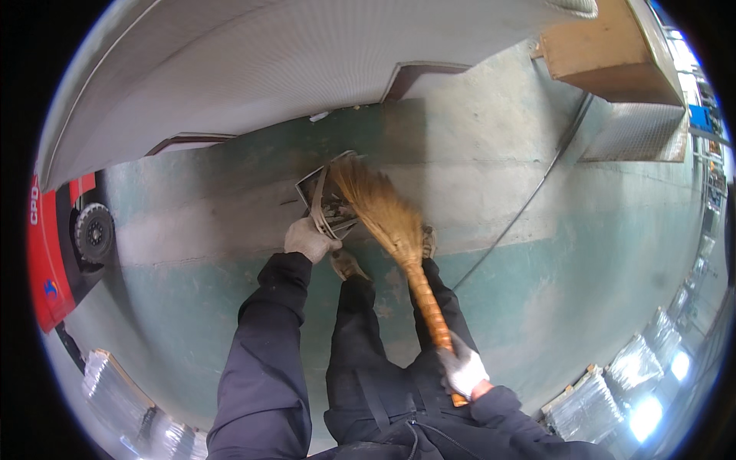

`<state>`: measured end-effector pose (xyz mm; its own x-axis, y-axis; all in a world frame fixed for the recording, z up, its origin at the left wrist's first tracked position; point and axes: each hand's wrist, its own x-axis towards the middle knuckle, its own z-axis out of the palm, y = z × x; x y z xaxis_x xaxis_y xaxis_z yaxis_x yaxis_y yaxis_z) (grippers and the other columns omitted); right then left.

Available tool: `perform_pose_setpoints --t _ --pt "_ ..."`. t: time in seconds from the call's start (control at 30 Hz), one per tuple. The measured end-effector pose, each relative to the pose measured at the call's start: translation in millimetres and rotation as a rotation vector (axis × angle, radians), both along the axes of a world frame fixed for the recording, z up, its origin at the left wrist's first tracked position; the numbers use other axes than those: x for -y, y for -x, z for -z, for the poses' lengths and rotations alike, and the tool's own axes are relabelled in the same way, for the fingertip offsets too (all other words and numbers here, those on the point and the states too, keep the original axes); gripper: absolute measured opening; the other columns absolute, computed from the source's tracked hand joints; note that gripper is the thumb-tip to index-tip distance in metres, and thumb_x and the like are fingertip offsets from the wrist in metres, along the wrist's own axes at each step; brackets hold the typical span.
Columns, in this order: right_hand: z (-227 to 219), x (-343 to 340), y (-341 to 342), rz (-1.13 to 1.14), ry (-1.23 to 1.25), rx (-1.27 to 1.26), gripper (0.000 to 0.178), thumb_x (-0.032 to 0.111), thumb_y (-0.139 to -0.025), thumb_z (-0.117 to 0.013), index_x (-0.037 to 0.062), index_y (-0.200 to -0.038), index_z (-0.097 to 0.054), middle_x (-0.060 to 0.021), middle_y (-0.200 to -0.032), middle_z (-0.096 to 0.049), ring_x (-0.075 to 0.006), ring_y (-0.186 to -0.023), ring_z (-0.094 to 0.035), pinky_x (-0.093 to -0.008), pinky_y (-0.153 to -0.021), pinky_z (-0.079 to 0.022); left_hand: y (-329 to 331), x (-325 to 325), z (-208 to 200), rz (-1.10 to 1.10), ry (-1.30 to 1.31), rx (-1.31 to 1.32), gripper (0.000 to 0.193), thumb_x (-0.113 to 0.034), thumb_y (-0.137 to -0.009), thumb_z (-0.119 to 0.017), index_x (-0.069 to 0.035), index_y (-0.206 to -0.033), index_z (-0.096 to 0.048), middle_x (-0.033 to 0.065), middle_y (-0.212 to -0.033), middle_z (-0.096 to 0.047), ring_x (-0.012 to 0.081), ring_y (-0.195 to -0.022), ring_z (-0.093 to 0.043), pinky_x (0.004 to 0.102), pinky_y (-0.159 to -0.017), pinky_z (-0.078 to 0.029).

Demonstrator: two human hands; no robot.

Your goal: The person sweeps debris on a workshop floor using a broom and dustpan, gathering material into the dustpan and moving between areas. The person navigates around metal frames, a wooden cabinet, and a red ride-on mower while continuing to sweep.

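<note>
My left hand, in a pale work glove, is closed on the handle of a dustpan with a light rim. Dark bits of debris lie inside the pan. Whether the pan rests on the floor or hangs just above it, I cannot tell. A straw broom slants across from the pan toward my body. Its bristle tips overlap the pan's right side and hide part of it. Low at the right, my gloved right hand grips the broom's wrapped handle near its end.
A large pale ribbed surface spans the far side. At left stands a red vehicle with a black tyre. A wooden box is at far right, beyond a dark line along the floor. Wrapped pallet loads stand near right.
</note>
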<state>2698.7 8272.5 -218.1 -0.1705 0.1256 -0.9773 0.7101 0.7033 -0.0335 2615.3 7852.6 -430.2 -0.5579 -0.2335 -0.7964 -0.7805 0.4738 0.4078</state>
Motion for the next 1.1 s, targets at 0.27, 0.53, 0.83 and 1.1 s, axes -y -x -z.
perform_pose_setpoints --t 0.27,0.53,0.83,1.1 --pt "47 33 130 -0.645 0.242 -0.596 0.058 0.028 -0.111 -0.070 0.0038 -0.162 -0.055 -0.0374 -0.110 -0.076 -0.0594 -0.104 -0.073 -0.0620 -0.087 -0.060 -72 37 -26 -0.378 -0.063 -0.169 0.055 -0.024 -0.078 -0.100 0.001 -0.124 -0.084 0.0151 -0.118 -0.088 0.0294 -0.113 -0.083 0.0402 -0.101 -0.062" --pt "209 190 243 -1.030 0.369 -0.636 0.042 0.034 -0.112 -0.064 0.0061 -0.143 -0.064 -0.0307 -0.108 -0.081 -0.0543 -0.107 -0.076 -0.0636 -0.091 -0.059 -145 62 -24 -0.617 -0.080 -0.133 0.053 -0.013 -0.078 -0.098 0.005 -0.125 -0.081 0.0130 -0.121 -0.088 0.0223 -0.108 -0.081 0.0358 -0.101 -0.061" --pt "156 69 216 -0.683 0.268 -0.243 0.044 0.036 -0.118 -0.060 0.0037 -0.146 -0.070 -0.0246 -0.091 -0.080 -0.0313 -0.072 -0.079 -0.0474 -0.067 -0.064 -166 66 -9 -0.850 -0.215 -0.228 0.051 -0.007 -0.080 -0.095 0.008 -0.126 -0.080 0.0121 -0.121 -0.087 0.0206 -0.108 -0.080 0.0343 -0.101 -0.060" --pt "132 85 223 -0.971 0.365 -0.604 0.053 0.031 -0.108 -0.072 0.0118 -0.157 -0.063 -0.0281 -0.108 -0.081 -0.0549 -0.098 -0.075 -0.0602 -0.086 -0.060 -150 63 -13 -0.713 -0.196 -0.133 0.054 0.005 -0.082 -0.092 0.011 -0.132 -0.074 0.0115 -0.124 -0.082 0.0214 -0.108 -0.077 0.0346 -0.101 -0.061"
